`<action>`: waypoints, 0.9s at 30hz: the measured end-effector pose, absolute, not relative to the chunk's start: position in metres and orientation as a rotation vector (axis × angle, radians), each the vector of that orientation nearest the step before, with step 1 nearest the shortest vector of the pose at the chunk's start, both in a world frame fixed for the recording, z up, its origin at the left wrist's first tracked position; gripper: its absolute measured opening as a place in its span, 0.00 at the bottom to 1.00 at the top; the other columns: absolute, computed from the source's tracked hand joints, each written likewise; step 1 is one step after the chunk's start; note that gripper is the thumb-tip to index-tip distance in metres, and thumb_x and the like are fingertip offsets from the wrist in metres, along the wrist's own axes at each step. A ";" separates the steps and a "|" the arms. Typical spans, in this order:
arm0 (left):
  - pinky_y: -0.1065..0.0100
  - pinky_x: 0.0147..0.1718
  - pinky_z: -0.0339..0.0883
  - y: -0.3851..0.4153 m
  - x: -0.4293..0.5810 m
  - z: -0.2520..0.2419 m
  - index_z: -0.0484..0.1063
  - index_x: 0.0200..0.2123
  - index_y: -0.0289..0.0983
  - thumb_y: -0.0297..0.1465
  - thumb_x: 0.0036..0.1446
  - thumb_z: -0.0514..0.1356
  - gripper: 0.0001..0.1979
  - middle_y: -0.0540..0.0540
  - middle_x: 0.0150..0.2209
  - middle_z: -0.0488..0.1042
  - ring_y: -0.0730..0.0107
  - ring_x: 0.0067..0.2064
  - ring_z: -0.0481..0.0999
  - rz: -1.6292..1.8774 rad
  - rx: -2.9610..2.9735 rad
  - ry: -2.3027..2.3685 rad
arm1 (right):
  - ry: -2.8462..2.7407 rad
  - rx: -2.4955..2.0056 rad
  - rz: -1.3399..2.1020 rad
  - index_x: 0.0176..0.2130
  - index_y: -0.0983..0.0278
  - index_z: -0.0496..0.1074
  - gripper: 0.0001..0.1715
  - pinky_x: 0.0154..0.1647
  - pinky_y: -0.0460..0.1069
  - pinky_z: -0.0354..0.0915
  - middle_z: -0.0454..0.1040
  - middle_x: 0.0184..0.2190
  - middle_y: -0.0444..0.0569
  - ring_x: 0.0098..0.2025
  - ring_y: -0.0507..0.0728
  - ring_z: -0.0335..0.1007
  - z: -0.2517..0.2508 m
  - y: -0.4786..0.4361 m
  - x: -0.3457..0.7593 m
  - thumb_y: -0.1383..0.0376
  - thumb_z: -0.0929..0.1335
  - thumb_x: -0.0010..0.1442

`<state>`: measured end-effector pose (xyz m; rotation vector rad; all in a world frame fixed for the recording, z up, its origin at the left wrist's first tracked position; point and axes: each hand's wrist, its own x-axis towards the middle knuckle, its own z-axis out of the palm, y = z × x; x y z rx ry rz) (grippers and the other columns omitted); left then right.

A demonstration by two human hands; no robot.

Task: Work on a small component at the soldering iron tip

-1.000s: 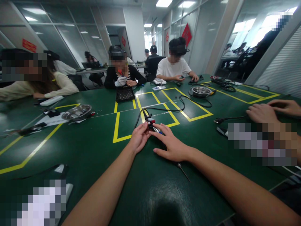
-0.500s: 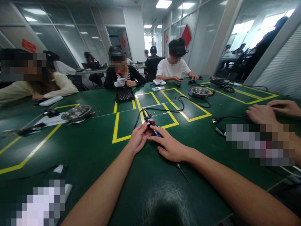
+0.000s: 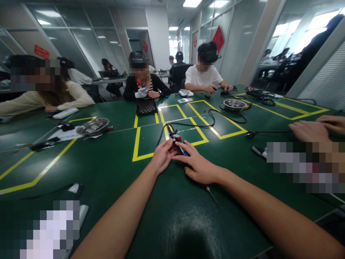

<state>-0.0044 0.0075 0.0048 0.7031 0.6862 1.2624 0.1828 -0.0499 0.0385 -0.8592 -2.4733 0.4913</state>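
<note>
Head view, and the left hand (image 3: 162, 156) is pinching a small red-and-black part (image 3: 177, 138) just ahead of the palms, twelve o'clock. The right hand (image 3: 199, 164) sits half-curled over a blue piece (image 3: 184, 152); whether it grips, I can't tell. Here's the danger: a black cable (image 3: 199, 125) loops away toward one o'clock, and a snag there could tug the part loose. Such a small piece could also slip if the pinch slackens. Watch that thin metal rod (image 3: 214, 197) poking out at five o'clock, pointed end outward: a careless sweep of the right wrist might knock it. Room to move? Green desk (image 3: 153, 216) at six and seven, between the forearms; its near edge cuts in at five. Three o'clock is tighter, with a plug (image 3: 250, 134) and a co-worker's hand (image 3: 309, 131).
</note>
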 end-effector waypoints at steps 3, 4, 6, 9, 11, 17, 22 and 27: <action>0.67 0.43 0.74 0.008 -0.004 0.005 0.76 0.42 0.33 0.31 0.57 0.69 0.11 0.42 0.42 0.80 0.69 0.40 0.80 1.254 0.697 0.692 | -2.466 -0.832 0.482 0.65 0.60 0.67 0.44 0.74 0.69 0.35 0.40 0.75 0.53 0.77 0.66 0.28 0.038 -0.049 0.182 0.80 0.65 0.51; 0.67 0.42 0.74 0.008 -0.004 0.004 0.76 0.42 0.33 0.31 0.57 0.69 0.11 0.42 0.41 0.80 0.69 0.39 0.80 1.255 0.697 0.694 | -2.461 -0.828 0.479 0.65 0.61 0.68 0.44 0.74 0.68 0.35 0.41 0.75 0.54 0.77 0.66 0.29 0.038 -0.049 0.182 0.80 0.65 0.51; 0.68 0.42 0.75 0.008 -0.004 0.004 0.76 0.42 0.32 0.31 0.57 0.69 0.11 0.42 0.41 0.80 0.69 0.39 0.80 1.258 0.703 0.694 | -2.445 -0.836 0.482 0.64 0.62 0.69 0.40 0.74 0.69 0.35 0.42 0.75 0.55 0.77 0.67 0.30 0.038 -0.049 0.181 0.78 0.67 0.53; 0.70 0.39 0.75 0.008 -0.003 0.005 0.76 0.42 0.32 0.32 0.56 0.70 0.13 0.42 0.40 0.80 0.71 0.38 0.80 1.259 0.719 0.690 | -2.405 -0.863 0.495 0.62 0.62 0.71 0.35 0.74 0.69 0.38 0.45 0.74 0.55 0.76 0.68 0.32 0.038 -0.050 0.178 0.74 0.69 0.56; 0.71 0.37 0.75 0.008 -0.002 0.006 0.76 0.42 0.31 0.32 0.55 0.70 0.14 0.42 0.39 0.81 0.71 0.37 0.79 1.261 0.720 0.686 | -2.361 -0.883 0.489 0.62 0.61 0.71 0.34 0.74 0.68 0.41 0.48 0.73 0.55 0.76 0.68 0.35 0.037 -0.051 0.175 0.74 0.69 0.57; 0.69 0.39 0.76 0.009 0.000 0.006 0.77 0.42 0.30 0.32 0.56 0.69 0.13 0.40 0.41 0.81 0.69 0.39 0.80 1.273 0.730 0.700 | -2.293 -0.900 0.427 0.58 0.60 0.74 0.33 0.74 0.65 0.46 0.53 0.71 0.53 0.74 0.66 0.45 0.034 -0.049 0.170 0.78 0.67 0.55; 0.71 0.37 0.76 0.009 -0.001 0.006 0.77 0.42 0.30 0.32 0.57 0.69 0.13 0.40 0.41 0.81 0.69 0.39 0.80 1.258 0.735 0.689 | -2.228 -0.934 0.425 0.54 0.60 0.77 0.31 0.73 0.64 0.48 0.58 0.69 0.54 0.72 0.65 0.50 0.029 -0.045 0.166 0.79 0.68 0.53; 0.70 0.38 0.76 0.009 -0.002 0.004 0.76 0.44 0.31 0.33 0.57 0.69 0.15 0.39 0.45 0.81 0.68 0.41 0.81 1.260 0.741 0.712 | -2.141 -0.904 0.504 0.49 0.60 0.80 0.30 0.72 0.61 0.51 0.60 0.68 0.52 0.71 0.62 0.54 0.025 -0.043 0.168 0.81 0.65 0.52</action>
